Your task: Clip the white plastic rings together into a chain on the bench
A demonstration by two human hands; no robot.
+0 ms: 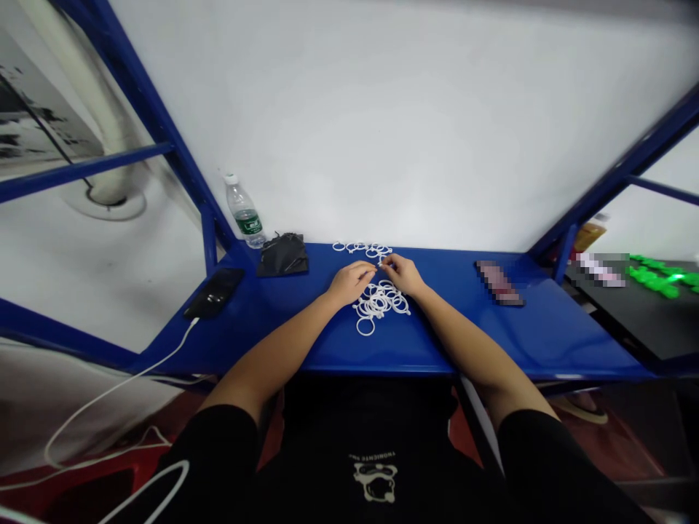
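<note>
My left hand (pixel 350 282) is over the back of the blue table, thumb and fingers pinched together; whatever is between them is too small to make out. Close by on its right, my right hand (pixel 404 274) pinches a white ring (pixel 381 260) at its fingertips. Just in front of both hands lies a loose pile of thin white rings (pixel 376 302), each with a small tab. One of them, a single ring (pixel 365 326), sits at the pile's near edge. Behind my hands, several more white rings (pixel 357 247) lie along the wall.
A water bottle (pixel 247 217) and a black plastic bag (pixel 282 255) stand at the back left of the blue table (pixel 328 353). A black phone (pixel 214 292) with a white cable is at left, another phone (pixel 499 283) at right. Green items (pixel 663 278) lie farther right.
</note>
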